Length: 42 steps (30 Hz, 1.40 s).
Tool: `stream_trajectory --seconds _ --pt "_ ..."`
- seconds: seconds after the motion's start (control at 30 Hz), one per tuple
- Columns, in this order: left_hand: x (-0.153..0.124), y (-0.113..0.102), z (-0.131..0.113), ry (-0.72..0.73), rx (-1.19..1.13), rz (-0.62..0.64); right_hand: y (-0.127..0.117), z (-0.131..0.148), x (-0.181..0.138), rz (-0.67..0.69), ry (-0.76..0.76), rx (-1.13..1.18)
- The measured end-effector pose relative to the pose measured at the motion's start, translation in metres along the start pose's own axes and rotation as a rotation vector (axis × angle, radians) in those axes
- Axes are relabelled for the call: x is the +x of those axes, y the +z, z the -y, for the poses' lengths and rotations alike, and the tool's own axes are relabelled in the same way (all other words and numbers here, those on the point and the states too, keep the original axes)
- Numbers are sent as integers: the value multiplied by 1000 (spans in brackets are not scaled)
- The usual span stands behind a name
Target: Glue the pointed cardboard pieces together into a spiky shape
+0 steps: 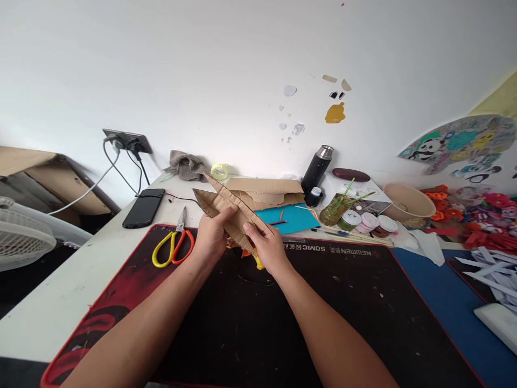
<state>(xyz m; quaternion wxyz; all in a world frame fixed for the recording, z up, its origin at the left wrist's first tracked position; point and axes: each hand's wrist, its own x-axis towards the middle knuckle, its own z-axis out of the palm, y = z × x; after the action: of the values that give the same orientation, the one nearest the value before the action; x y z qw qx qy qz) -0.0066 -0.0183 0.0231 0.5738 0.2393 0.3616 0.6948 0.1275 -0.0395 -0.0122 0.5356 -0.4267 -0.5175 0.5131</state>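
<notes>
Both hands hold a long, pointed piece of brown cardboard (226, 207) above the black and red desk mat (258, 312). My left hand (212, 234) grips its near left side, thumb on top. My right hand (269, 247) pinches the folded edge nearer the right end. Under my right hand something yellow and orange (255, 260) peeks out; I cannot make out what it is. Yellow and orange scissors (173, 245) lie on the mat just left of my left hand.
A black phone (144, 207) lies at the back left, cables running to a wall socket (127, 141). Behind the hands sit more cardboard (264, 191), a teal sheet (294, 218), a black flask (317, 168), paint jars (365, 221), a paper bowl (407, 202). Paper scraps lie right.
</notes>
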Motion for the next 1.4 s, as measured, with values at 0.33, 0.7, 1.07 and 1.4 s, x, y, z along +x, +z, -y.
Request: stream_trajectory --seconds 0.33,0.7,1.07,1.4 --pt "2 -1 -3 0 -21 -62 4 -1 -4 -7 -15 -68" --pt "-3 0 -3 -60 81 142 -7 7 0 -84 -3 1" --pt "4 -5 -1 1 195 52 -7 14 0 -94 21 -21" --pt "12 -12 -5 125 172 -6 -2 14 -5 -95 63 -105"
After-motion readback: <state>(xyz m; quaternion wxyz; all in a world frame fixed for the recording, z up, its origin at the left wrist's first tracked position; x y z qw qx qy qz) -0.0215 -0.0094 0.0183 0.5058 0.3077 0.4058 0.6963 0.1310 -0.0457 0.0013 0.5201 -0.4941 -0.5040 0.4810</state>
